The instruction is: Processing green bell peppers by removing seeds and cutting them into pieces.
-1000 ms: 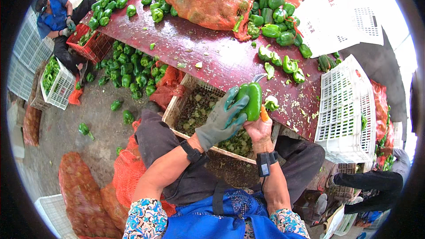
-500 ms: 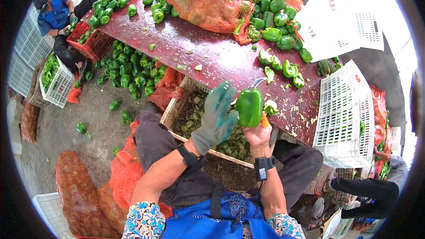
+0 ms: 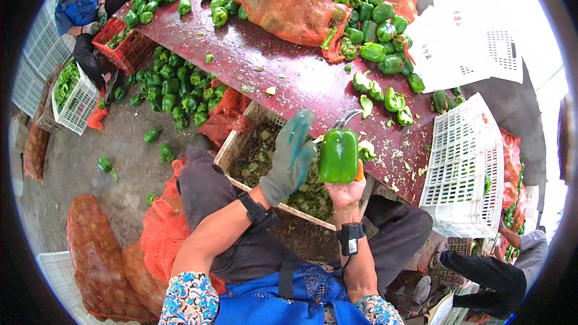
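Observation:
My right hand (image 3: 346, 192), bare, holds up a whole green bell pepper (image 3: 338, 156) over the near edge of the table. A bright orange piece (image 3: 360, 171), like a tool's handle, shows between the pepper and my fingers. Behind the pepper's top a thin, shiny curved piece (image 3: 345, 118) sticks up; I cannot make out its kind. My left hand (image 3: 288, 162), in a grey and teal glove, is open and empty just left of the pepper, fingers stretched upward. Below both hands stands a crate (image 3: 232, 139) with pale green pepper scraps in it.
Cut pepper pieces (image 3: 394, 100) lie on the dark red table (image 3: 253, 63), with mesh sacks (image 3: 283, 3) and whole peppers (image 3: 376, 52) behind. White crates (image 3: 460, 165) stand at right. Peppers (image 3: 174, 90) are heaped on the floor at left. Co-workers sit far left (image 3: 81, 9) and lower right (image 3: 512, 271).
The pepper in my right hand has turned and shows a broader side. My left hand stays open and has drifted slightly left. The whole view has shifted a little.

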Demonstrator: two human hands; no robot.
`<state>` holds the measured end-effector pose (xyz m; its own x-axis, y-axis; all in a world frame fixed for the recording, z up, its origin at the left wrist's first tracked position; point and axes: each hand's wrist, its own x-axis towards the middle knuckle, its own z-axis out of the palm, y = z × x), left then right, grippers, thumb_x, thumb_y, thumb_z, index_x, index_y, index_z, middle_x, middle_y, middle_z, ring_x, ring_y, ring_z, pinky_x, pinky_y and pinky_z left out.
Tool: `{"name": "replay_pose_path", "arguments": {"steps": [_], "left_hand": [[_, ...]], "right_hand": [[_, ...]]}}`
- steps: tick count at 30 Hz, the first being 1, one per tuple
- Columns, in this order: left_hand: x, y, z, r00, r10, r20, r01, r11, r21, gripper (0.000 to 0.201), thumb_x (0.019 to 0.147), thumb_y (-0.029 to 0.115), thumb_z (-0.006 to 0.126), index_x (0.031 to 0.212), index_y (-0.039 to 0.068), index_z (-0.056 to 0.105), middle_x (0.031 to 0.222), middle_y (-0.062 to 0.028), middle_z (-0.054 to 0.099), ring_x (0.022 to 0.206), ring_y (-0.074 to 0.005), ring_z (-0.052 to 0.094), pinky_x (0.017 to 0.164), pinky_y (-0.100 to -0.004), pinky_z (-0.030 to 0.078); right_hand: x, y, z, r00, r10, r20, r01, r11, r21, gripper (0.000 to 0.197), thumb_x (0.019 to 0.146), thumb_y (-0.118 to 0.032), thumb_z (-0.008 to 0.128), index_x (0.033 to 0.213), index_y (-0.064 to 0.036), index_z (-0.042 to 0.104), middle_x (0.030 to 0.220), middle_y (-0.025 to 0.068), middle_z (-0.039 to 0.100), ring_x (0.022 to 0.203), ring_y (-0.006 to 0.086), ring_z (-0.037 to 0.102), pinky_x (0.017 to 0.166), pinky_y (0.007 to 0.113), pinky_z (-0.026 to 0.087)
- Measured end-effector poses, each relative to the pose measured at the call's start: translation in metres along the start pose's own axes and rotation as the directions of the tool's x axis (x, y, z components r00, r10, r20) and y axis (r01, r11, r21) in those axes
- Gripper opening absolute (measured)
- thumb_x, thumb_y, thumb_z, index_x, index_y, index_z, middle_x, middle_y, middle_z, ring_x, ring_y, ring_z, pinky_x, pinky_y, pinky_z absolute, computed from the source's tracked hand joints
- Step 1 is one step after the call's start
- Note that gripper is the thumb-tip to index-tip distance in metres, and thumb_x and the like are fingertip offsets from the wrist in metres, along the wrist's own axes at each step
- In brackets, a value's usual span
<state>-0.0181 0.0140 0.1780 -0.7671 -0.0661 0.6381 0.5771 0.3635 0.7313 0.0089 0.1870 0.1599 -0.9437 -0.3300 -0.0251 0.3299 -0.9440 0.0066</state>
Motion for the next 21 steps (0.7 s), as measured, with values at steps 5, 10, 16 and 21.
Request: {"name": "replay_pose_path", "arguments": {"steps": [5, 10, 16, 21], "left_hand": [[0.000, 0.003, -0.011, 0.861, 0.329, 0.388, -0.407, 0.903, 0.136, 0.053, 0.099, 0.041, 0.044, 0.142, 0.011, 0.049, 0.145, -0.0135, 0.046, 0.137, -0.0325, 0.039, 0.116, -0.0517, 0.022], [-0.016, -0.042, 0.002, 0.971, -0.103, 0.217, -0.012, 0.881, 0.474, 0.036, 0.097, 0.031, 0.048, 0.123, 0.009, 0.061, 0.134, -0.0131, 0.054, 0.127, -0.0333, 0.045, 0.112, -0.0498, 0.026], [-0.004, -0.008, -0.001, 0.986, 0.119, 0.116, -0.130, 0.987, 0.097, 0.058, 0.100, 0.035, 0.047, 0.150, 0.008, 0.035, 0.148, -0.0168, 0.041, 0.137, -0.0323, 0.038, 0.115, -0.0479, 0.024], [-0.023, 0.008, 0.006, 0.929, 0.293, 0.225, -0.309, 0.950, 0.042, 0.066, 0.098, 0.042, 0.046, 0.150, 0.003, 0.033, 0.150, -0.0198, 0.037, 0.140, -0.0351, 0.034, 0.116, -0.0490, 0.023]], "right_hand": [[-0.005, -0.003, -0.021, 0.996, 0.072, 0.050, -0.075, 0.995, 0.060, 0.052, 0.096, -0.032, 0.050, 0.141, -0.0064, 0.049, 0.144, 0.0139, 0.050, 0.130, 0.0332, 0.050, 0.111, 0.055, 0.036], [-0.004, 0.000, -0.005, 1.000, -0.014, -0.017, 0.014, 1.000, -0.007, 0.050, 0.097, -0.031, 0.049, 0.140, -0.0059, 0.051, 0.144, 0.0159, 0.051, 0.132, 0.0339, 0.048, 0.112, 0.053, 0.036], [-0.003, 0.004, 0.002, 0.995, -0.102, -0.007, 0.101, 0.992, -0.073, 0.048, 0.100, -0.030, 0.044, 0.140, -0.0050, 0.050, 0.143, 0.0162, 0.051, 0.132, 0.0336, 0.049, 0.112, 0.051, 0.038], [0.004, 0.010, -0.019, 0.992, -0.083, 0.098, 0.075, 0.993, 0.087, 0.046, 0.102, -0.026, 0.040, 0.141, -0.0035, 0.048, 0.143, 0.0168, 0.051, 0.131, 0.0338, 0.049, 0.111, 0.052, 0.038]]}}
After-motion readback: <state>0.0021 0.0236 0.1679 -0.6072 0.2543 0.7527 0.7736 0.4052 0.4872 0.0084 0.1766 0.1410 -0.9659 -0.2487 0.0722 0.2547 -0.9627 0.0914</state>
